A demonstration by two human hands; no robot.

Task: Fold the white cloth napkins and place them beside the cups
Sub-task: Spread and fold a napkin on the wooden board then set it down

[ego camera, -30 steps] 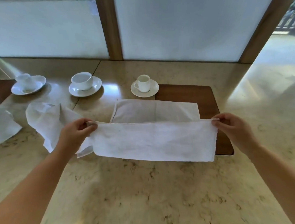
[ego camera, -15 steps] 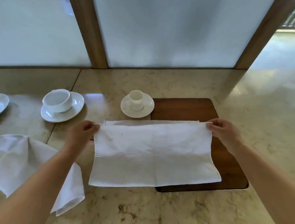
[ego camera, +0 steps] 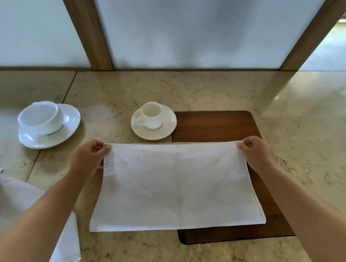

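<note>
A white cloth napkin (ego camera: 176,186) lies folded in half on the marble table, partly over a dark wooden board (ego camera: 217,125). My left hand (ego camera: 88,158) pinches its far left corner and my right hand (ego camera: 256,153) pinches its far right corner, both at the far edge. Just beyond that edge stands a small white cup (ego camera: 151,115) on a saucer (ego camera: 168,127). A larger white cup (ego camera: 41,116) on its saucer (ego camera: 68,123) stands at the left.
Another white napkin (ego camera: 16,199) lies crumpled at the left, partly under my left forearm. Frosted glass panels with wooden posts (ego camera: 90,33) rise behind the table. The marble table (ego camera: 306,125) stretches to the right of the board.
Both hands carried the napkin's near edge up and forward over the far half, laying it down as a fold. The view moved closer and shifted right, so the leftmost cup left the picture.
</note>
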